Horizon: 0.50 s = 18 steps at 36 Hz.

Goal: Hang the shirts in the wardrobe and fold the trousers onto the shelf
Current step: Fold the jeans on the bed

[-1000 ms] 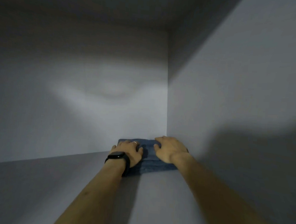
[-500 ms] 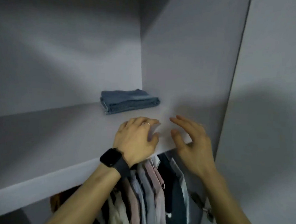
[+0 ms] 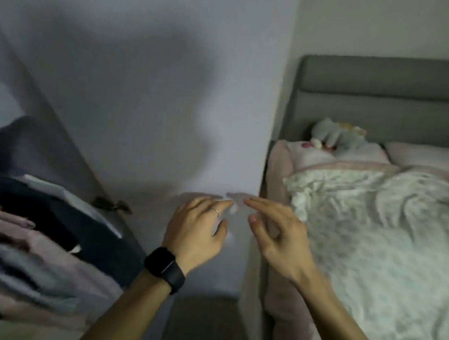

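At the left the wardrobe (image 3: 10,91) holds a packed row of hanging garments (image 3: 38,226), apparently shirts though blurred; the folded trousers, under both palms on the upper shelf a second ago, are now out of frame, so that item reads as placed. The left hand (image 3: 196,228) and right hand (image 3: 279,239) have dropped before the wardrobe door (image 3: 149,99), both empty, fingers loosely spread, close but apart. The bed (image 3: 380,100) at right carries a rumpled quilt (image 3: 372,231) and a soft toy (image 3: 333,135).
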Motion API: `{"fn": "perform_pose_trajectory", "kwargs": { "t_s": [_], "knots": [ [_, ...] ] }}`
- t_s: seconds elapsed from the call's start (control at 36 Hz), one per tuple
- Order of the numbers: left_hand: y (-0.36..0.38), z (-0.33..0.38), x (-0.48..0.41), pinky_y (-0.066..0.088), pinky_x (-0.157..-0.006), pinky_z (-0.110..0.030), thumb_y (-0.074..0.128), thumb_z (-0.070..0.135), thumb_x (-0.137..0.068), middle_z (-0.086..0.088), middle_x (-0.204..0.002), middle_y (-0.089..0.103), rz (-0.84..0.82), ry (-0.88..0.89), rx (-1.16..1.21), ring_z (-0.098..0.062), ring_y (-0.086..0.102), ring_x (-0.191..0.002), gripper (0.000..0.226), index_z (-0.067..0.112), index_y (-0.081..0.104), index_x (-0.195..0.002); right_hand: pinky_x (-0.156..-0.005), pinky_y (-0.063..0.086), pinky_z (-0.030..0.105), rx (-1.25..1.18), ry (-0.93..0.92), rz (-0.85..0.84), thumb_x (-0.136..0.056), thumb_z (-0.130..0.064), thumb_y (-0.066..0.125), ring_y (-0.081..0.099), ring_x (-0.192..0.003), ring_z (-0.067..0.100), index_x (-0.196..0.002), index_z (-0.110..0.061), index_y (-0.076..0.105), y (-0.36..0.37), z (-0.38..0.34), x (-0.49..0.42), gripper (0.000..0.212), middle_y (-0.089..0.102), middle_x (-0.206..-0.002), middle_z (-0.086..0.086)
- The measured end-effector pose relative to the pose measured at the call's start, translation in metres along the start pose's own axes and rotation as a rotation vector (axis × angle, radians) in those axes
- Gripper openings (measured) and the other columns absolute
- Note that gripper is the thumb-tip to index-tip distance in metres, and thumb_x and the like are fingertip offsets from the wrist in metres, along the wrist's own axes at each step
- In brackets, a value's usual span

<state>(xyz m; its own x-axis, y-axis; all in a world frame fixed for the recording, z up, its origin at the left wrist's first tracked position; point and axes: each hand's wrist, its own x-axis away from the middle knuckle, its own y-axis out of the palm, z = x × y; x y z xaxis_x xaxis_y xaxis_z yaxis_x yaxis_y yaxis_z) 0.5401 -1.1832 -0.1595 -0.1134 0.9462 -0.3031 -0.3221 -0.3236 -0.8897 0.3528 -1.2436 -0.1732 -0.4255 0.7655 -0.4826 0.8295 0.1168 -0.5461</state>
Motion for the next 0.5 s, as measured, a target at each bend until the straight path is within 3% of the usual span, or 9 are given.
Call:
{"fn": "perform_pose_trajectory", "kwargs": {
  "t_s": [0.08, 0.25, 0.36, 0.5],
  "knots": [
    [0.046, 0.064, -0.026, 0.05, -0.096, -0.041, 0.052, 0.034, -0.09, 0.004, -0.122, 0.069, -0.172, 0.108, 0.061, -0.021, 0.058, -0.118, 0.044, 0.033, 0.06, -0.133, -0.101, 0.044, 0.022, 0.13, 0.148, 0.083, -0.096, -0.029, 0.059, 0.059, -0.117, 0.001, -0.121, -0.024, 0.072, -0.06, 0.046, 0.041, 0.029, 0.069, -0.123, -0.011],
    [0.132, 0.187, -0.055, 0.049, -0.093, -0.035, 0.054, 0.03, -0.098, 0.004, -0.124, 0.065, -0.391, 0.314, 0.166, -0.02, 0.054, -0.121, 0.044, 0.033, 0.052, -0.142, -0.099, 0.03, 0.005, 0.327, 0.462, 0.201, -0.099, -0.025, 0.064, 0.053, -0.119, 0.006, -0.128, -0.03, 0.068, -0.168, 0.099, 0.133, 0.03, 0.066, -0.129, -0.015],
    [0.183, 0.275, -0.056, 0.046, -0.101, -0.036, 0.051, 0.033, -0.099, 0.005, -0.14, 0.057, -0.511, 0.46, 0.17, -0.02, 0.051, -0.127, 0.045, 0.035, 0.048, -0.144, -0.098, 0.03, 0.011, 0.361, 0.687, 0.297, -0.099, -0.031, 0.061, 0.051, -0.125, 0.01, -0.132, -0.036, 0.064, -0.231, 0.124, 0.199, 0.033, 0.061, -0.131, -0.021],
    [0.23, 0.367, -0.041, 0.044, -0.104, -0.034, 0.049, 0.034, -0.101, 0.007, -0.142, 0.056, -0.63, 0.611, 0.162, -0.018, 0.052, -0.127, 0.042, 0.036, 0.049, -0.143, -0.099, 0.033, 0.019, 0.427, 0.888, 0.413, -0.1, -0.034, 0.058, 0.049, -0.128, 0.012, -0.136, -0.036, 0.06, -0.285, 0.145, 0.278, 0.036, 0.059, -0.134, -0.019]
  ]
}}
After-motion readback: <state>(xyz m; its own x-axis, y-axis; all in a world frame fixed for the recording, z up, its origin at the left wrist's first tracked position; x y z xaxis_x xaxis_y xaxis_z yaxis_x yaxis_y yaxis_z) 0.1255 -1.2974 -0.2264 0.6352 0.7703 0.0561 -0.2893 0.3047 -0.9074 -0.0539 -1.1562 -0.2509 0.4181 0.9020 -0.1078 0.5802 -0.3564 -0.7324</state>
